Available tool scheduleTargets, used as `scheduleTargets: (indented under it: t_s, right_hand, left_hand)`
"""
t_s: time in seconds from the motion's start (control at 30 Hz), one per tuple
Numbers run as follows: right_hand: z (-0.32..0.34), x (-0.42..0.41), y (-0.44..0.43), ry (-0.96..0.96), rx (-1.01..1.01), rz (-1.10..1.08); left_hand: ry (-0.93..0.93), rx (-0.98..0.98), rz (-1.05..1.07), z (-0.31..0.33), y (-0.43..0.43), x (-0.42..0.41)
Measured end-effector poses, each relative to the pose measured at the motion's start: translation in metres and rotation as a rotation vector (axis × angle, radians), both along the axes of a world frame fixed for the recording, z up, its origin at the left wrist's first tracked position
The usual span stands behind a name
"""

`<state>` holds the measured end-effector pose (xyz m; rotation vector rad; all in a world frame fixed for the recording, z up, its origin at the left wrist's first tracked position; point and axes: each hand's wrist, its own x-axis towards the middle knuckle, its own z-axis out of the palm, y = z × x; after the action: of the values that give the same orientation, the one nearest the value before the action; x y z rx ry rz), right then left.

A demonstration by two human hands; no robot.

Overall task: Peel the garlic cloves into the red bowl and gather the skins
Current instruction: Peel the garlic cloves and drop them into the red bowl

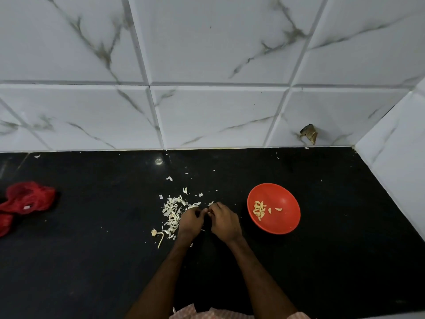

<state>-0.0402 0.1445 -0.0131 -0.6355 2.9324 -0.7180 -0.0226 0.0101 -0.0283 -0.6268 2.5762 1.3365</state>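
Both hands meet over the middle of the black worktop [92,261], knuckles up and fingertips turned toward each other. The left hand [190,221] and the right hand [224,221] each have their fingers curled in, and the grip of both closes on one small pale garlic clove [209,212], pinched between the fingertips where the hands touch. Only a sliver of it shows, so I cannot tell how much skin is on it.

The red bowl [280,224] stands on the worktop just to the right of the right hand, apart from it. Inside lie the peeled cloves [259,209] – most in a cluster at the left of the bowl's floor, two lying singly further right.

The skins [172,212] lie in a loose white heap just beside the left hand, on its left and far side, with stray flakes scattered toward the wall. At the near edge of the heap lies a dry garlic stalk [161,239].

Well apart, at the left edge of the worktop, sits a crumpled red mesh bag [27,199]. Behind everything rises a white tiled wall [207,54] with grey veins – one tile at lower right has a broken hole [309,134].
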Motion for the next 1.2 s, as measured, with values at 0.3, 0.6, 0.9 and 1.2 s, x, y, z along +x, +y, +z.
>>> scheduleTargets:
  t_s: [0.3, 0.6, 0.9, 1.2]
  right_hand:
    - [0.007, -0.003, -0.003, 0.024, -0.193, 0.042]
    - [0.010, -0.004, 0.003, -0.107, -0.303, 0.000]
    - [0.023, -0.012, -0.007, -0.095, -0.402, -0.250]
    - [0.036, -0.018, -0.009, -0.142, -0.414, -0.313]
  left_hand:
    - [-0.029, 0.198, 0.016, -0.004, 0.005, -0.006]
    - [-0.098, 0.490, 0.046, 0.006, 0.006, 0.001]
    - [0.177, 0.038, -0.068, 0.022, 0.017, -0.002]
    - [0.220, -0.043, -0.094, 0.033, 0.019, -0.003]
